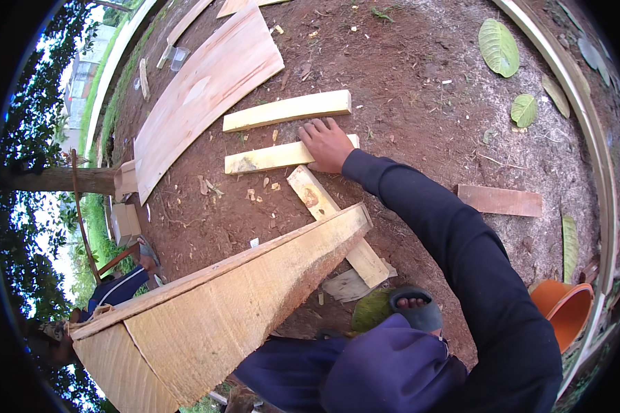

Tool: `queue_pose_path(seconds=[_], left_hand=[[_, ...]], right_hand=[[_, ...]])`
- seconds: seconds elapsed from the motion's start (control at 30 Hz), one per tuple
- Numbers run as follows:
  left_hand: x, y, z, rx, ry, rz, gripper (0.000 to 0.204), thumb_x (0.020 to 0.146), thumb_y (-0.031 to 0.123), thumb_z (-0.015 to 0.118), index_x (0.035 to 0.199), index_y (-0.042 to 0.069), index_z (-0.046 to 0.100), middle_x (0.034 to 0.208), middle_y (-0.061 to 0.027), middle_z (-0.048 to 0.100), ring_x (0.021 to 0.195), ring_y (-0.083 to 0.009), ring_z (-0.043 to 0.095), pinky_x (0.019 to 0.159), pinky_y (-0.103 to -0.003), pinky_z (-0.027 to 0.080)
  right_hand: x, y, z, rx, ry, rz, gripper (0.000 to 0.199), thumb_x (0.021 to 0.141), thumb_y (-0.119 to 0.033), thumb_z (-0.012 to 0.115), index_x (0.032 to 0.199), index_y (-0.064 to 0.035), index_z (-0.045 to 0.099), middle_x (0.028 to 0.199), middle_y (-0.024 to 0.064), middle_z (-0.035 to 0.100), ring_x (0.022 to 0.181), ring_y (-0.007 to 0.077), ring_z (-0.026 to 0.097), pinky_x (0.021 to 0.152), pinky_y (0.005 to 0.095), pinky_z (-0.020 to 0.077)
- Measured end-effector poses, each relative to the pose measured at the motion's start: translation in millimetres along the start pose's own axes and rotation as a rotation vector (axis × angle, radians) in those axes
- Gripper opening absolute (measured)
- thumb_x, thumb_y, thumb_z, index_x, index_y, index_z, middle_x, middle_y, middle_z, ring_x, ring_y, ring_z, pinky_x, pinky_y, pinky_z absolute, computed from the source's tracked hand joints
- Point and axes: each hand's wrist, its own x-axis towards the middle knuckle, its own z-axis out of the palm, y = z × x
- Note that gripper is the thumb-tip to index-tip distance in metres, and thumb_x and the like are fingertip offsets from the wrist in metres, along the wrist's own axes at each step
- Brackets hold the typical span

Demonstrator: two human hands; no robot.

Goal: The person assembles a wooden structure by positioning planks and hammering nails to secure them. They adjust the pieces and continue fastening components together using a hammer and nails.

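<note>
My right hand (326,146) reaches out in a dark sleeve, its fingers curled over the right end of a pale wooden block (265,159) on the ground. Just beyond lies a second, similar block (289,110). A third block (339,227) slants from beside my hand toward my foot, partly covered by a large joined timber piece (220,296). That piece fills the lower left, with a thin board along its upper edge and a rough, curved cut at its right end. My left hand does not show.
A plywood sheet (210,89) lies at the upper left. A reddish-brown board (499,200) and an orange bucket (563,313) are on the right. My sandalled foot (417,308) is below. Another person (120,286) is at the left, near a cardboard box (125,224).
</note>
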Motion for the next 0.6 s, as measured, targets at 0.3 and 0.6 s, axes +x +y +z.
queue_pose_path(seconds=[0.3, 0.6], left_hand=[[-1.0, 8.3, 18.0, 0.004, 0.029, -0.04, 0.086, 0.09, 0.062, 0.046, 0.139, -0.008, 0.052, 0.135, -0.0199, 0.059, 0.122, -0.0308, 0.058, 0.108, -0.045, 0.045], [-17.0, 26.2, 11.6, 0.045, 0.072, -0.078, 0.072, 0.094, 0.049, 0.05, 0.138, -0.007, 0.053, 0.134, -0.0197, 0.06, 0.12, -0.0309, 0.06, 0.106, -0.045, 0.048]], right_hand=[[26.5, 28.9, -28.9, -0.125, -0.121, -0.018, 0.067, 0.075, -0.042, 0.079, 0.116, 0.0081, 0.064, 0.137, 0.0218, 0.053, 0.138, 0.0372, 0.044, 0.115, 0.0565, 0.0349], [58.8, 33.9, -41.5, -0.123, -0.285, 0.1, 0.137, 0.059, -0.056, 0.09, 0.162, -0.0018, 0.018, 0.161, 0.0311, 0.03, 0.151, 0.0475, 0.028, 0.117, 0.0704, 0.0257]])
